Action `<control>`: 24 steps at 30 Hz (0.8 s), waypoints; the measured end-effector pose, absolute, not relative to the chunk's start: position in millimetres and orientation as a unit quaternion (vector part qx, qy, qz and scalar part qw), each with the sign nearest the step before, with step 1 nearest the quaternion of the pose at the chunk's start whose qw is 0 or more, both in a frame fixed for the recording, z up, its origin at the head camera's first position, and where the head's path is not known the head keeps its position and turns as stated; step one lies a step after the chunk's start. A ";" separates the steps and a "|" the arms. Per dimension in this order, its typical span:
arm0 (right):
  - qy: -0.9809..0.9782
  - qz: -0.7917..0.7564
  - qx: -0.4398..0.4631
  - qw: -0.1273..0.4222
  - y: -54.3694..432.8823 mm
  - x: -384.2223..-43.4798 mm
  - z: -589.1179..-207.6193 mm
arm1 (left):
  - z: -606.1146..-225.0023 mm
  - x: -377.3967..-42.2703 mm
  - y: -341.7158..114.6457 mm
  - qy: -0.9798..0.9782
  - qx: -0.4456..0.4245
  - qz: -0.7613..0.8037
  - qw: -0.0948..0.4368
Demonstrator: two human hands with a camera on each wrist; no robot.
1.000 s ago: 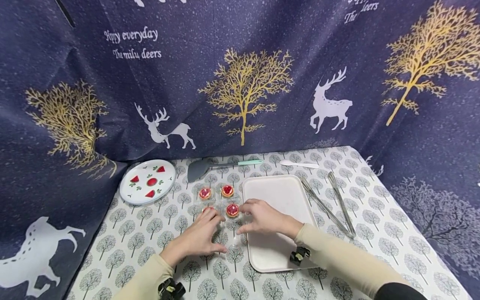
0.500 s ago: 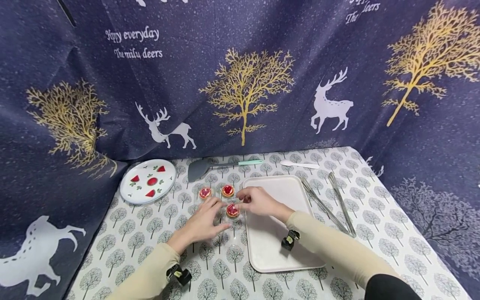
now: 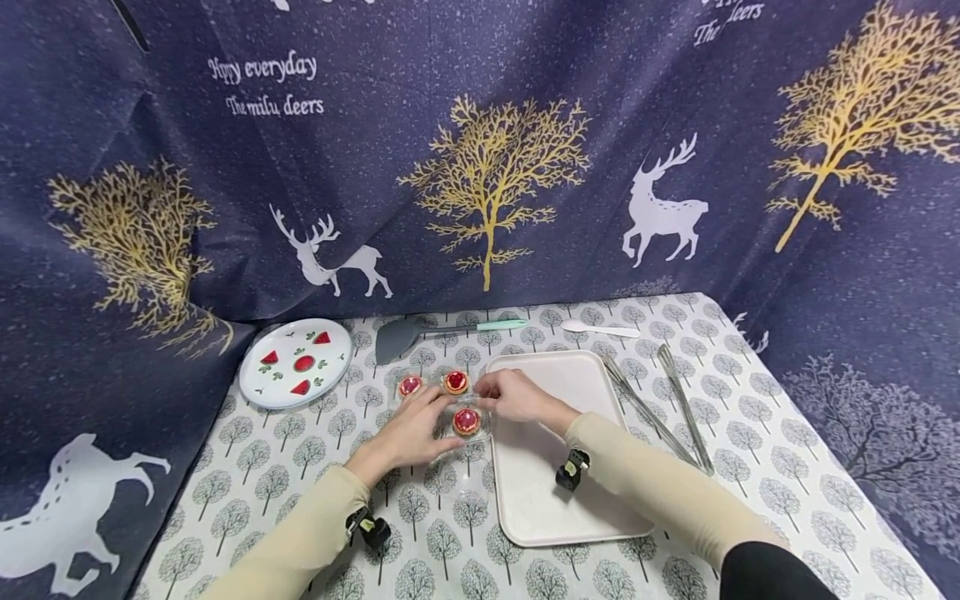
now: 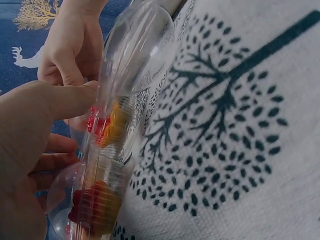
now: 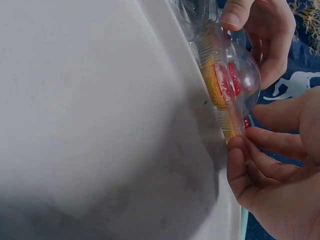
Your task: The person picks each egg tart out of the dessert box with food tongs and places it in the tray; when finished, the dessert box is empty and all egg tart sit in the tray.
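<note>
A clear plastic clamshell pack [image 5: 248, 80] with domed compartments lies on the cloth, holding small tarts with red tops. Three show from above: a near-right tart [image 3: 467, 422], a far-right tart [image 3: 455, 382] and a far-left tart [image 3: 410, 386]. My left hand [image 3: 416, 429] rests over the pack's left side with loosely spread fingers. Its thumb touches the pack's edge in the left wrist view, and the hand hides part of the pack. At the right edge, my right hand [image 3: 521, 398] pinches the rim with curled fingertips. An empty dome [image 4: 145, 45] bulges near the left thumb.
A cream tray [image 3: 570, 508] sits directly right of the pack, beneath the right forearm. Beyond it lie metal tongs [image 3: 682, 408]. Along the back are a spatula [image 3: 401, 340], a white spoon [image 3: 600, 329] and a round plate [image 3: 258, 375] with a watermelon pattern.
My left hand has slid away from me and slightly right over the pack. My right hand has moved up the pack's right side, its fingers now drawn together at the rim.
</note>
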State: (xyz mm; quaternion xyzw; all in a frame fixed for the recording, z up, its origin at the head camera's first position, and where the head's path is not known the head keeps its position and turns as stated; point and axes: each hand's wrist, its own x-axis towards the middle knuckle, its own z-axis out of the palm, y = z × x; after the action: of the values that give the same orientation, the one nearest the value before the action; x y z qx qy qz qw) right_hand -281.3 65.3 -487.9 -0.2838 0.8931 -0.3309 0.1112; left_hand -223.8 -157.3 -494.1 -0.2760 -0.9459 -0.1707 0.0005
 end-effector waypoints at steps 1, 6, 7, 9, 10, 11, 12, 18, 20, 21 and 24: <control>0.893 -0.333 -0.280 0.118 65.2 -281.3 -487.7 | -494.2 -224.5 -157.4 -0.946 -0.275 -0.170 -0.003; 0.891 -0.335 -0.276 0.135 65.3 -283.0 -489.8 | -496.1 -227.7 -158.1 -0.946 -0.278 -0.166 -0.007; 0.891 -0.334 -0.276 0.136 65.5 -283.6 -490.5 | -496.6 -228.1 -158.2 -0.945 -0.280 -0.167 -0.006; 0.891 -0.331 -0.280 0.138 65.3 -285.0 -491.3 | -496.9 -229.0 -158.3 -0.945 -0.281 -0.167 -0.006; 0.891 -0.330 -0.278 0.141 65.2 -285.5 -491.2 | -496.6 -229.5 -158.2 -0.945 -0.281 -0.167 -0.007; 0.892 -0.326 -0.281 0.141 65.1 -286.1 -491.3 | -496.3 -229.8 -158.1 -0.945 -0.281 -0.167 -0.008; 0.892 -0.323 -0.284 0.140 64.9 -286.5 -490.9 | -495.8 -230.0 -157.9 -0.945 -0.280 -0.168 -0.010; 0.902 -0.293 -0.282 0.145 61.8 -286.6 -487.2 | -492.6 -228.9 -156.5 -0.947 -0.274 -0.167 -0.020; 0.906 -0.294 -0.266 0.148 60.9 -285.0 -486.6 | -491.2 -227.9 -155.6 -0.947 -0.274 -0.168 -0.022; 0.907 -0.299 -0.256 0.149 60.5 -284.1 -486.4 | -490.3 -227.4 -155.1 -0.947 -0.273 -0.168 -0.024; 0.906 -0.322 -0.228 0.155 59.7 -280.8 -486.4 | -487.8 -225.6 -154.0 -0.946 -0.273 -0.173 -0.030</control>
State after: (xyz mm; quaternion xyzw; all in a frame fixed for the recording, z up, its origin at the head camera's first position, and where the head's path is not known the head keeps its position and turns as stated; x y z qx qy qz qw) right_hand -280.8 59.7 -486.4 -0.2284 0.9057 -0.3217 0.1552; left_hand -225.6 -154.0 -487.8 -0.2728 -0.9460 -0.1725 -0.0296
